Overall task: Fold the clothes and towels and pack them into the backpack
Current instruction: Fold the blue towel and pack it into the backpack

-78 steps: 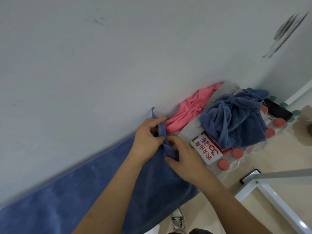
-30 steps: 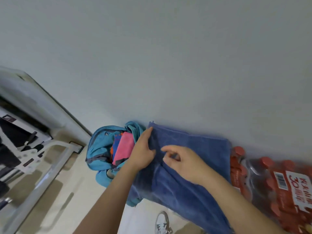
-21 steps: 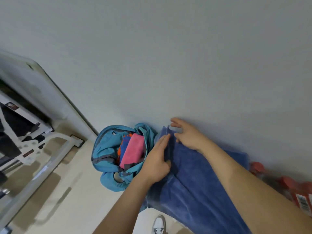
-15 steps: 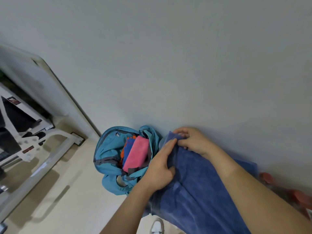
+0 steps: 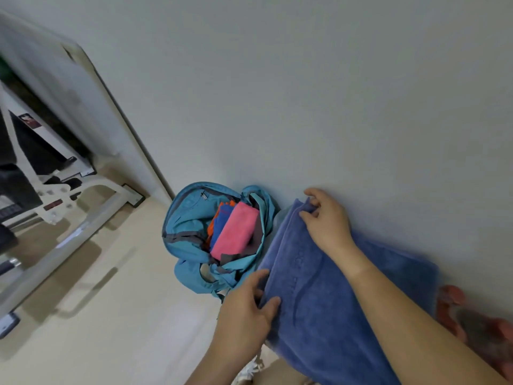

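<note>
head view: my left hand (image 5: 245, 311) has its fingers (image 5: 271, 302) clamped on the blue towel's (image 5: 319, 307) near edge. my right hand (image 5: 327, 222) pinches the towel's far corner. the open teal backpack (image 5: 188, 218) touches the towel's left side, with a folded pink cloth (image 5: 236, 232) inside.

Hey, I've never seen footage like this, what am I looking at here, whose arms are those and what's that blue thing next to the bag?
No machine here: one camera worn on a person's head looks down at their bare hands. The left grip and right grip each pinch an edge of a blue towel beside the wall. Next to it on the floor sits an open teal backpack, already holding a folded pink cloth and other folded pieces.
</note>
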A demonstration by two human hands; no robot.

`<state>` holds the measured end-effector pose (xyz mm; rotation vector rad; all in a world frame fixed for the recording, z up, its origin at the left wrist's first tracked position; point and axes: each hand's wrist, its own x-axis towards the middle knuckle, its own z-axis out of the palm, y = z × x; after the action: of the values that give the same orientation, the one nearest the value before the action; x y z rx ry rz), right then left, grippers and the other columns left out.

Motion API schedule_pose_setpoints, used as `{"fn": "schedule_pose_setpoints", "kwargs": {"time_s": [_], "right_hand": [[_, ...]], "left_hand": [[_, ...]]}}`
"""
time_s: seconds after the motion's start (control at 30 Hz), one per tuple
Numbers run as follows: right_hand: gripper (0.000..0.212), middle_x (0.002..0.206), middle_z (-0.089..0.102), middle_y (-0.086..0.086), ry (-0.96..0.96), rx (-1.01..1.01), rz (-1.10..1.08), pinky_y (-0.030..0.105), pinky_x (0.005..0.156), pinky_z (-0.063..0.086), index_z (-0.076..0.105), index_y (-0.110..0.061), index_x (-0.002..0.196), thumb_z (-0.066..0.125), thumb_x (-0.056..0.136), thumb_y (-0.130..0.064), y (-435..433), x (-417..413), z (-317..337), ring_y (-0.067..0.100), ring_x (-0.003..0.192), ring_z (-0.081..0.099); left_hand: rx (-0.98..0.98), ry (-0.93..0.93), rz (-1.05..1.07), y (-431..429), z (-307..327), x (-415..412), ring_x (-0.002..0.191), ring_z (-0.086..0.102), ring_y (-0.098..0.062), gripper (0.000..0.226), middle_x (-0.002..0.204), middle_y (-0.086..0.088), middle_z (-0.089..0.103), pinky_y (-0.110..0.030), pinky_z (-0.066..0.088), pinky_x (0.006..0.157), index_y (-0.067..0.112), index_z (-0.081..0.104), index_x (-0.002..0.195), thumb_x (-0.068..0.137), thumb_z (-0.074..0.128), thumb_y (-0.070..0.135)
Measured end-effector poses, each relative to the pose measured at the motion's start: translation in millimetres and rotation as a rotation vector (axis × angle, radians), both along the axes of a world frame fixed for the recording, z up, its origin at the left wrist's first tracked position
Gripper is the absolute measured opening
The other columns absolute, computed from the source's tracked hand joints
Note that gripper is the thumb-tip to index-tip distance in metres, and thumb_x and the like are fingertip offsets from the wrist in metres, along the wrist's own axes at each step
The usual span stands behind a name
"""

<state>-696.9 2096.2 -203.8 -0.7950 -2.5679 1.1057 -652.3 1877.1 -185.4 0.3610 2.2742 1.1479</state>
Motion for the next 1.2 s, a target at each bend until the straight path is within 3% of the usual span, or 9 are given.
{"fn": "schedule_pose_setpoints", "kwargs": {"time_s": [0.07, 0.17, 0.3, 0.43, 0.67, 0.77, 0.9, 1.03, 1.2], "right_hand": [[0.036, 0.099, 0.064, 0.000, 0.019, 0.076, 0.017, 0.033, 0.086, 0.048, 0.059, -0.012, 0.123, 0.061, 0.087, -0.007, -2.8, 3.7, -5.0, 0.019, 0.083, 0.059], [0.019, 0.098, 0.066, 0.010, 0.092, 0.288, 0.083, 0.041, 0.077, 0.052, 0.065, -0.008, 0.106, 0.057, 0.090, -0.009, -6.8, 7.9, -17.0, 0.030, 0.086, 0.063], [0.009, 0.093, 0.062, 0.012, 0.082, 0.408, 0.119, 0.041, 0.063, 0.051, 0.063, -0.007, 0.094, 0.054, 0.093, -0.009, -8.6, 6.4, -21.6, 0.033, 0.079, 0.060], [0.007, 0.100, 0.058, 0.009, 0.036, 0.461, 0.185, 0.031, 0.057, 0.038, 0.058, -0.006, 0.094, 0.051, 0.094, -0.006, -7.6, 5.2, -17.0, 0.029, 0.075, 0.057], [0.009, 0.100, 0.055, 0.000, -0.210, 0.502, 0.370, 0.034, 0.062, 0.038, 0.046, -0.016, 0.099, 0.037, 0.099, -0.019, 6.1, -2.9, -3.6, 0.027, 0.080, 0.053], [0.007, 0.094, 0.057, -0.002, -0.231, 0.394, 0.409, 0.036, 0.067, 0.042, 0.050, -0.019, 0.096, 0.043, 0.097, -0.018, 13.7, -8.2, 0.4, 0.023, 0.081, 0.053], [0.013, 0.091, 0.064, -0.003, -0.153, 0.148, 0.352, 0.026, 0.079, 0.046, 0.065, -0.020, 0.087, 0.060, 0.087, -0.008, 21.6, -14.6, 5.3, 0.015, 0.085, 0.059], [0.019, 0.087, 0.065, -0.007, -0.145, -0.030, 0.318, 0.002, 0.070, 0.039, 0.067, -0.021, 0.077, 0.068, 0.081, -0.002, 18.7, -14.7, 13.8, -0.003, 0.074, 0.056], [0.026, 0.082, 0.069, -0.008, -0.162, -0.125, 0.342, 0.013, 0.065, 0.042, 0.067, -0.025, 0.070, 0.072, 0.077, 0.000, 20.1, -22.0, 14.3, -0.009, 0.053, 0.052]], "left_hand": [[-0.018, -0.005, 0.012, -7.5, 1.3, 0.8, 0.070, 0.059, 0.000, 0.005, 0.074, 0.012, 0.067, -0.018, 0.045, 0.064, 0.033, 0.066, 0.085, 0.082, 0.067, 0.028], [-0.034, 0.063, 0.040, -16.5, 2.5, 3.3, 0.064, 0.053, -0.006, 0.023, 0.071, 0.004, 0.062, -0.022, 0.040, 0.061, 0.018, 0.060, 0.075, 0.089, 0.059, 0.036], [-0.036, 0.182, 0.119, -21.8, -1.6, 6.6, 0.072, 0.054, -0.009, 0.027, 0.071, 0.007, 0.063, -0.024, 0.041, 0.063, 0.021, 0.058, 0.083, 0.091, 0.047, 0.044], [-0.045, 0.075, 0.243, -23.8, -17.2, 12.6, 0.068, 0.056, -0.001, 0.007, 0.069, 0.024, 0.062, -0.016, 0.040, 0.058, 0.035, 0.056, 0.085, 0.092, 0.056, 0.037], [-0.027, -0.030, 0.285, -25.3, -25.4, 15.4, 0.072, 0.060, 0.002, 0.018, 0.064, 0.017, 0.062, -0.011, 0.040, 0.064, 0.042, 0.051, 0.110, 0.093, 0.051, 0.044], [-0.043, -0.113, 0.276, -27.9, -29.9, 12.5, 0.088, 0.064, -0.008, 0.023, 0.089, 0.012, 0.070, -0.026, 0.048, 0.076, 0.033, 0.059, 0.106, 0.091, 0.051, 0.049], [-0.035, -0.121, 0.313, -31.0, -28.4, 8.8, 0.063, 0.057, -0.003, 0.024, 0.067, 0.007, 0.065, -0.022, 0.042, 0.057, 0.026, 0.057, 0.078, 0.087, 0.058, 0.048], [-0.056, 0.099, 0.266, -32.4, -30.5, 10.3, 0.073, 0.052, -0.003, 0.022, 0.074, 0.008, 0.056, -0.017, 0.037, 0.060, 0.027, 0.056, 0.069, 0.086, 0.063, 0.040], [0.073, 0.042, 0.294, -35.5, -29.1, 20.7, 0.073, 0.055, -0.004, 0.018, 0.080, 0.015, 0.062, -0.015, 0.040, 0.061, 0.029, 0.053, 0.078, 0.086, 0.068, 0.024]]}}
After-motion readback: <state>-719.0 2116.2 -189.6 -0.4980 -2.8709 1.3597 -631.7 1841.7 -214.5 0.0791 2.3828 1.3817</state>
